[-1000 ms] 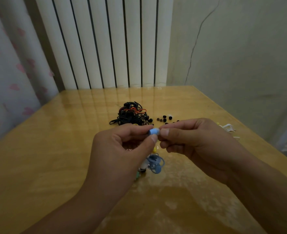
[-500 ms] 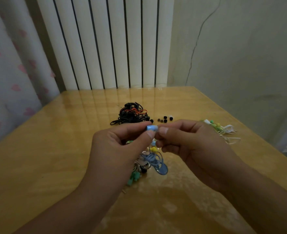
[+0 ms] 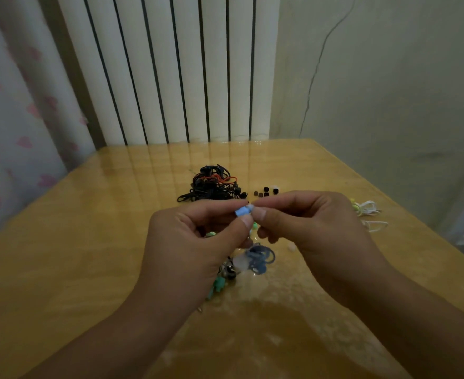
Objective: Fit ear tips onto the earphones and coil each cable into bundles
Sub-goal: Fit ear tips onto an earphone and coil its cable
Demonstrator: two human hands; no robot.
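Fingertips of my left hand [image 3: 195, 242] pinch the small light-blue plastic earbud [image 3: 242, 211], held above the glossy yellow wooden worktop [image 3: 88, 242]. My right hand [image 3: 304, 228] has closed in since a second ago and now presses a pale translucent ear tip [image 3: 250, 207] against the bud's nozzle, so I judge the fitting under way, not yet seated. Its blue cable [image 3: 261, 258] hangs below, uncoiled. Loose dark ear tips [image 3: 265, 191] wait beside the black cable tangle [image 3: 211, 184].
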